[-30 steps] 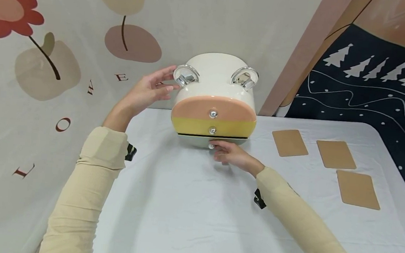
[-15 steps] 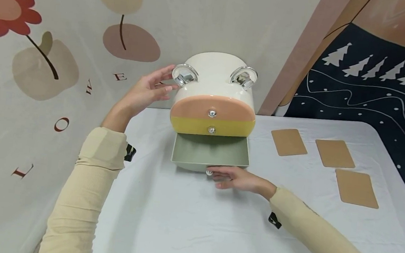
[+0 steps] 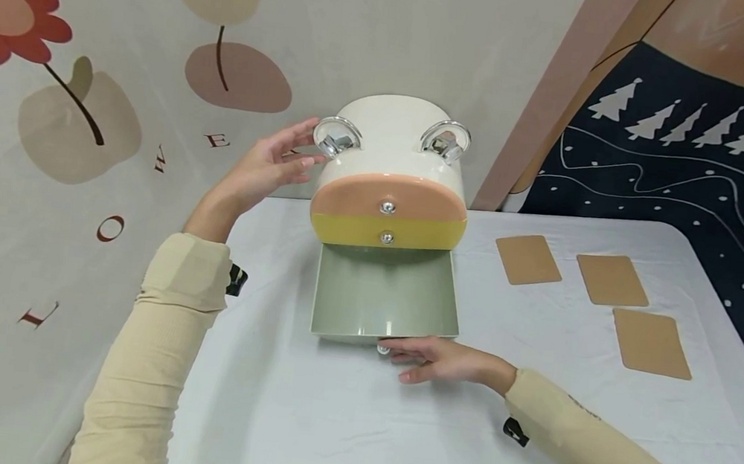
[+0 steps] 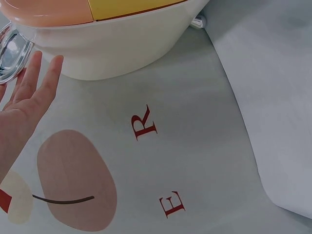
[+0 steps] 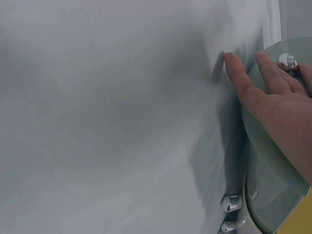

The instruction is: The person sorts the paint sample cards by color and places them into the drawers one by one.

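Standing, in the head view, at the far side of a white-covered desk [image 3: 273,417]: one cream cabinet [image 3: 395,130], three tiers, rounded top. Fittings: one left chrome ring [image 3: 335,146] and one right chrome ring [image 3: 447,150]. Peach drawer [image 3: 348,196] and yellow drawer [image 3: 345,229]: closed, one chrome knob each. Green drawer [image 3: 379,292], lowest: pulled out toward the person, interior showing. Right hand [image 3: 443,358]: fingers at the green drawer's lowest knob [image 3: 384,350]. Left hand [image 3: 260,169]: spread, fingertips at the left chrome ring. Also on the desk, right of the cabinet: three tan cards [image 3: 528,260], separate, lying flat. Behind: flower-printed wall cloth [image 3: 398,33]; dark panel with white trees [image 3: 672,186].

Left wrist view: left hand, fingers extended and apart, beside the cabinet's cream side; firm contact with the ring cannot be told. Red printed letters [image 4: 144,123] on the cloth.

Right wrist view: right hand, thumb and fingers largely extended, the knob lying among the fingers; whether they pinch it cannot be told. Two chrome pieces [image 5: 230,203], probably feet, below.

State of work, as judged: lowest tier well out, perhaps nearly its full depth; two upper tiers not drawn out; cards unhandled.
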The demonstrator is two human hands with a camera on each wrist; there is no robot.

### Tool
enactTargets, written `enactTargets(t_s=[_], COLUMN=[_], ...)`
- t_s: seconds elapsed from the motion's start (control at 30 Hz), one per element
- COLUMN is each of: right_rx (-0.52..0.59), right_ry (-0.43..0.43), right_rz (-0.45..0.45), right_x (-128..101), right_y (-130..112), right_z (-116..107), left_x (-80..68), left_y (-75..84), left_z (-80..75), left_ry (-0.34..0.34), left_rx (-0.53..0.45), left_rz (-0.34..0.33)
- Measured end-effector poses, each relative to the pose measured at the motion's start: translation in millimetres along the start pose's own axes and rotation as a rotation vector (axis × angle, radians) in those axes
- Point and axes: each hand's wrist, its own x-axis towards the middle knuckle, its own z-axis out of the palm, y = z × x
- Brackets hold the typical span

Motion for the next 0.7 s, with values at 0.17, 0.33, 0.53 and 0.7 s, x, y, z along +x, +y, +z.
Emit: enactTargets(t_s=[0.17,0.33,0.53,0.7], right_rx=[-0.031,-0.023,0.033,0.054], right_ry=[-0.008,0.003,0.106,0.258], right_rz=[0.049,0.04,-0.038,-0.073], right_x=[-2.3,-8.1,-23.7,-43.3], right_y=[-5.8,-23.9,-44.1,-49.7], right_z=[7.1,-1.1,-30.0,-60.1], left_x=[-0.7,-1.0,-0.8,-0.1], left_y=[1.0,0.5,0.6,0.3], left_z=[0.6,-0.5,-1.0,-1.1], left_ry=[0.001,0.0,0.0,-0.004], left_rx=[-0.004,0.003,0.006,0.0], left_rz=[-0.005,-0.011,-0.014,-0.01])
